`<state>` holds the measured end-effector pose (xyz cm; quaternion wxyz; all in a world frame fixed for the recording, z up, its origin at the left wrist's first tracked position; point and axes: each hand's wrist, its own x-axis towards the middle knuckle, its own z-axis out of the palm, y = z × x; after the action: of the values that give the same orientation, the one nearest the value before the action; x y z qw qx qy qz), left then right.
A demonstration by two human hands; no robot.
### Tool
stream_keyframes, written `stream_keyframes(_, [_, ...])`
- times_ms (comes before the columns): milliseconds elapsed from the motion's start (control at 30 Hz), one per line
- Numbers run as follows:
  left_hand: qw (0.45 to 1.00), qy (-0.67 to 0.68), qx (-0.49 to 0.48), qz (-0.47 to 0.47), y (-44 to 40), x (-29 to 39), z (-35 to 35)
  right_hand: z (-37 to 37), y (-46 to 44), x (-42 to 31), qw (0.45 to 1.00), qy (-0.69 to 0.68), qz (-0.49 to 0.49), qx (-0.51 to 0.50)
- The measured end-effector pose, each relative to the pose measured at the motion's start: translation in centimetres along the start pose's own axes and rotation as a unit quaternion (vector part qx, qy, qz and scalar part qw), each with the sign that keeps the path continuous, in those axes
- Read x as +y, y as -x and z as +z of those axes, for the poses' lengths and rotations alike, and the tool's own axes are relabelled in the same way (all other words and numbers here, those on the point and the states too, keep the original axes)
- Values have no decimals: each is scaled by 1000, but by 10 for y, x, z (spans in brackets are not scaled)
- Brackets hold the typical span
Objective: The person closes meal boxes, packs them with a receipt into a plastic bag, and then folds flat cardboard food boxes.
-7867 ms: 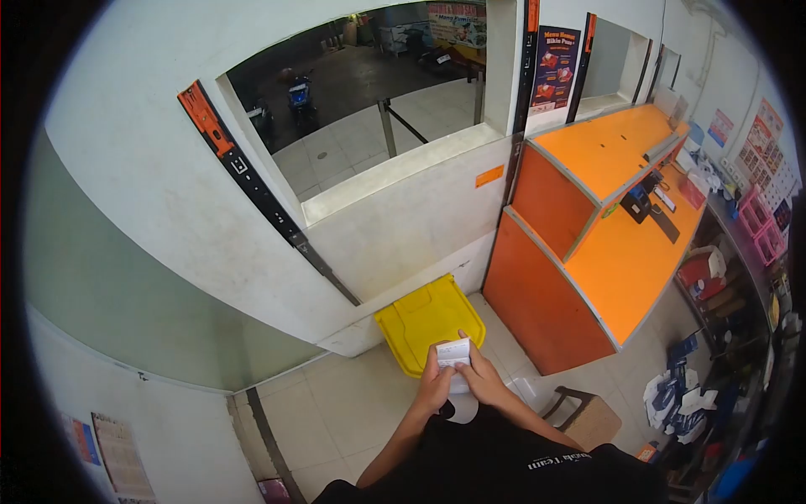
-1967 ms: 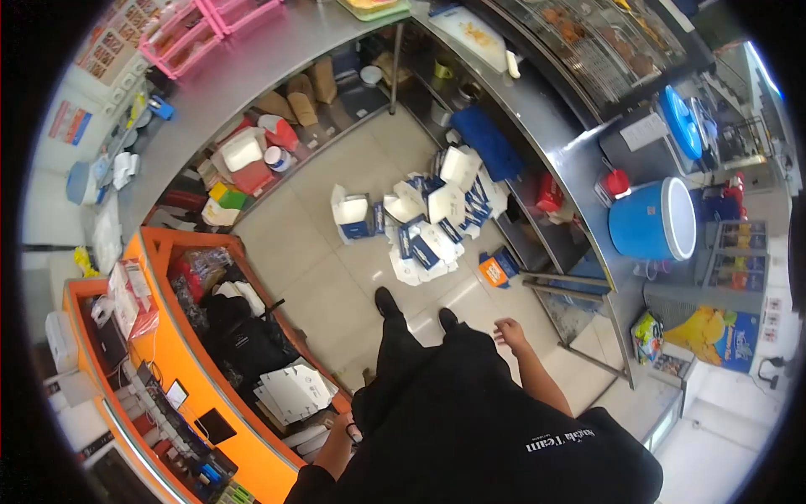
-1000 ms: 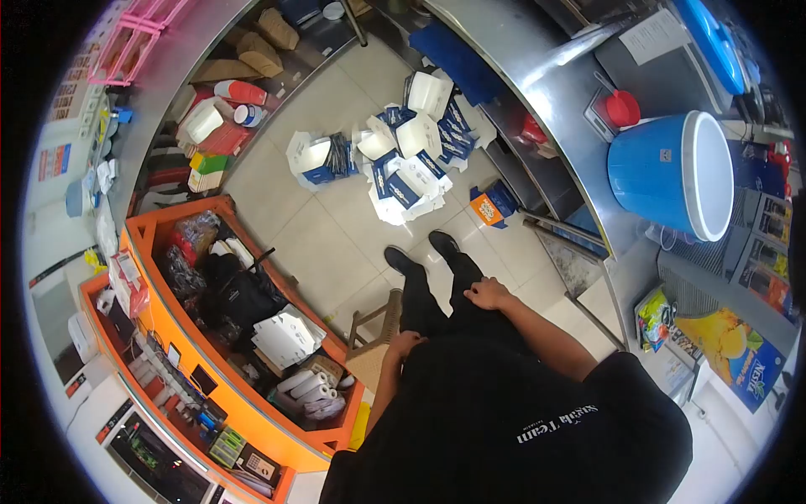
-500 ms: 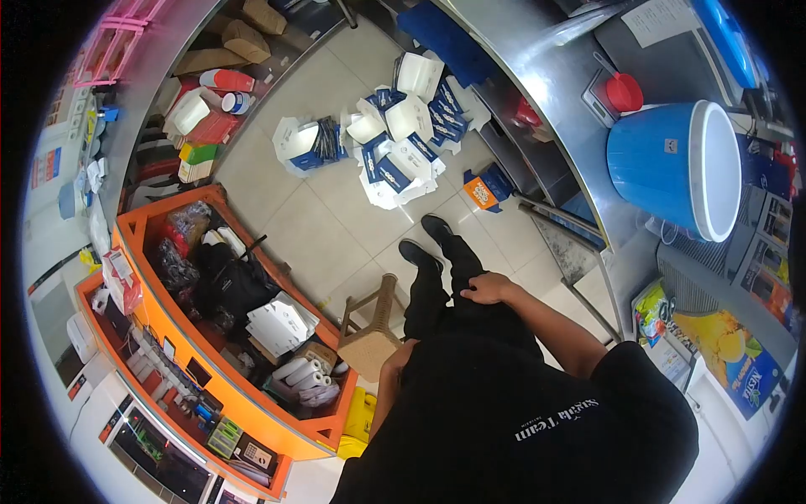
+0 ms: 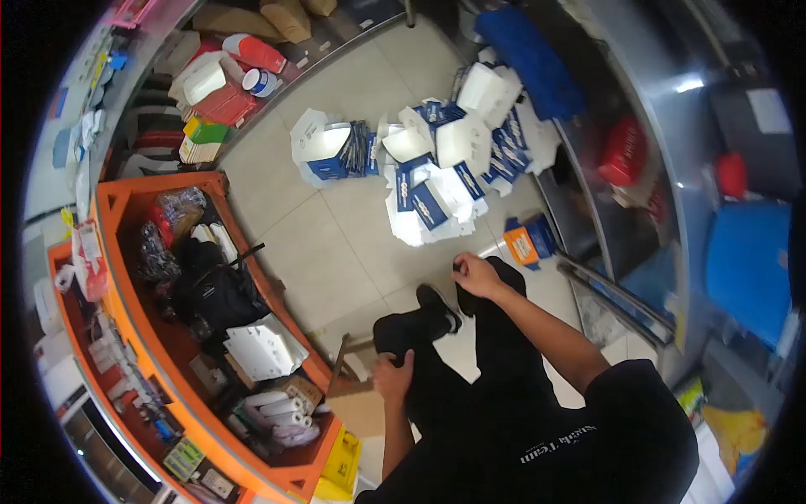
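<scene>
My left hand rests against my left thigh, its thumb spread from the fingers and nothing seen in it. Over my other knee, my right hand is closed, with a bit of dark trouser fabric at its fingertips. Both knees are bent and raised. In front of my feet lies a spread pile of white and blue folded cartons on the tiled floor. A stack of similar cartons is left of it. One orange and blue carton lies apart, right of my right hand.
A wooden stool stands by my left hand. On the left is an orange counter with shelves holding a black bag and paper rolls. Steel shelving with a metal rail borders the right; a blue cooler sits there.
I have moved from standing to a lower posture, with knees bent. The cartons look nearer. My right hand has risen with the knee, and my left hand's thumb now shows spread.
</scene>
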<state>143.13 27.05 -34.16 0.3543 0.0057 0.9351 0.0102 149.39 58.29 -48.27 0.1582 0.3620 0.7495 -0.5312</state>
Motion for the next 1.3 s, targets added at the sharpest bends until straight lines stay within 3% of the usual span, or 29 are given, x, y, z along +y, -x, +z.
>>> stream_keyframes(33, [993,7,115,6,-33,-3,26,11,-52,6,1000,13,20,20])
stream_keyframes(67, [986,-13,167,4,-67,-11,53,33,-108,31,998,14,-3,62])
stream_keyframes(133, [960,-47,275,0,-147,-9,100,53,-199,44,988,75,71,117])
stream_keyframes(233, [938,43,297,174,-256,35,116,98,-287,75,972,139,152,112])
stream_keyframes(300, [919,230,212,239,-340,94,142,127,-321,107,971,140,170,92])
stream_keyframes(367, [923,252,128,262,-409,162,151,146,-345,137,979,107,158,77])
stream_keyframes(467, [951,149,173,210,-486,226,193,137,-334,131,989,129,62,30])
stream_keyframes(567, [971,140,111,161,-523,234,218,113,-297,135,994,99,-12,-36])
stream_keyframes(633, [970,134,53,194,-550,216,232,93,-258,126,992,58,-26,-106])
stream_keyframes(733, [971,131,84,181,-548,194,218,67,-200,113,968,97,-100,-208])
stream_keyframes(800, [964,165,66,199,-527,169,180,51,-160,100,950,140,-155,-233])
stream_keyframes(867, [953,195,128,195,-481,138,127,30,-113,70,938,138,-164,-273])
stream_keyframes(967, [945,240,188,120,-428,63,63,36,-67,51,913,250,-256,-196])
stream_keyframes(1000, [934,252,235,99,-409,40,43,43,-51,43,909,230,-315,-148])
stream_keyframes(1067, [907,299,291,66,-370,-7,8,56,-38,16,882,299,-327,-161])
stream_keyframes(1167, [760,602,235,72,-350,-76,-9,84,-42,-10,835,325,-432,-105])
stream_keyframes(1300, [641,732,217,83,-296,-81,-19,103,-84,-36,801,340,-488,-58])
